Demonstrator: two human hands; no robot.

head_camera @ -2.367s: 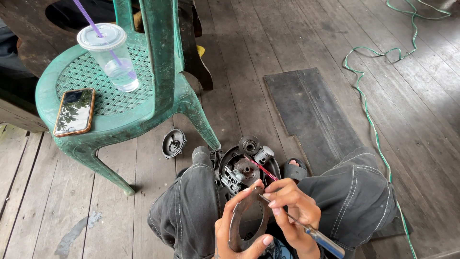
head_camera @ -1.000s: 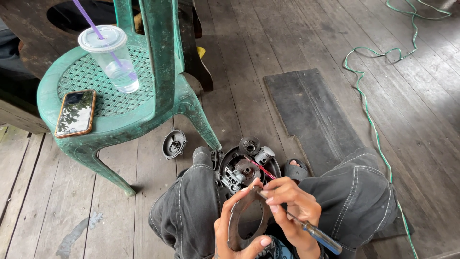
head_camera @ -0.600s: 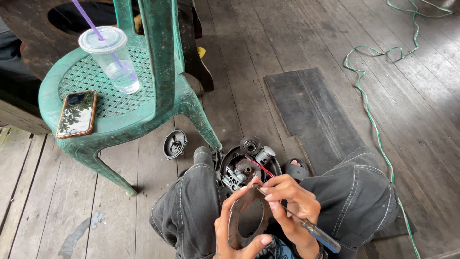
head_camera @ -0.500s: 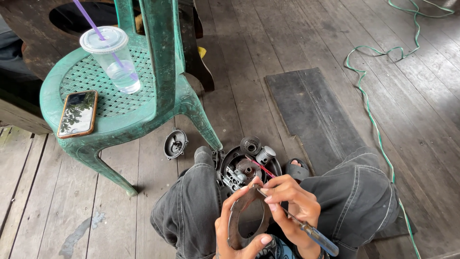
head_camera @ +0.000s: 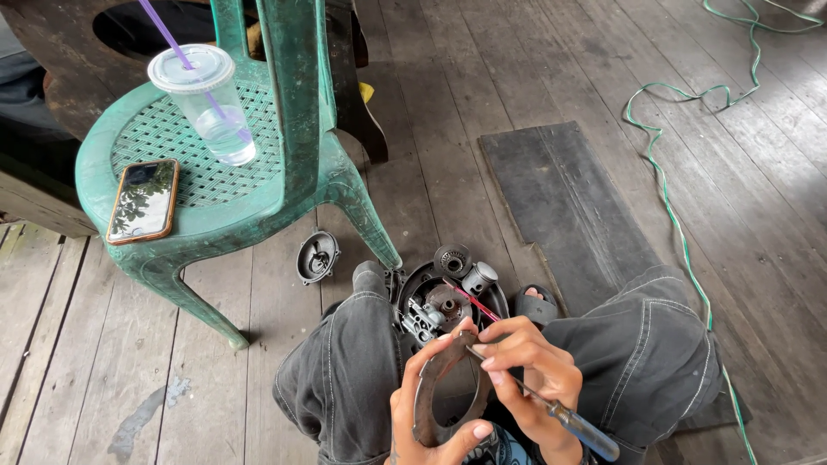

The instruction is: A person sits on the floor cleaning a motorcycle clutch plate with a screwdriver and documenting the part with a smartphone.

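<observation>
Head view: left hand [head_camera: 431,413] grips a dark oval gasket [head_camera: 448,387]; right hand [head_camera: 530,366] pinches a blue-handled screwdriver [head_camera: 551,409].

Between the person's bent knees the gap is narrow and filled: a round engine housing [head_camera: 452,297] with small parts sits on the floor just ahead of the hands, and a dark sandal [head_camera: 538,306] lies at its right edge. The left hand [head_camera: 431,413] and right hand [head_camera: 525,375] are close together over a curved metal plate [head_camera: 444,387], with the screwdriver [head_camera: 551,409] slanting back toward the right thigh.

To the front left, the green plastic chair [head_camera: 258,198] blocks the way, its near leg just beside the housing; a small round cover [head_camera: 316,256] lies beneath it. The seat carries a lidded plastic cup [head_camera: 207,103] and a phone [head_camera: 143,200].

To the front right, a dark flat board [head_camera: 564,202] lies low on the plank floor [head_camera: 431,103], with open planks beyond as far as the green cord [head_camera: 668,207].
</observation>
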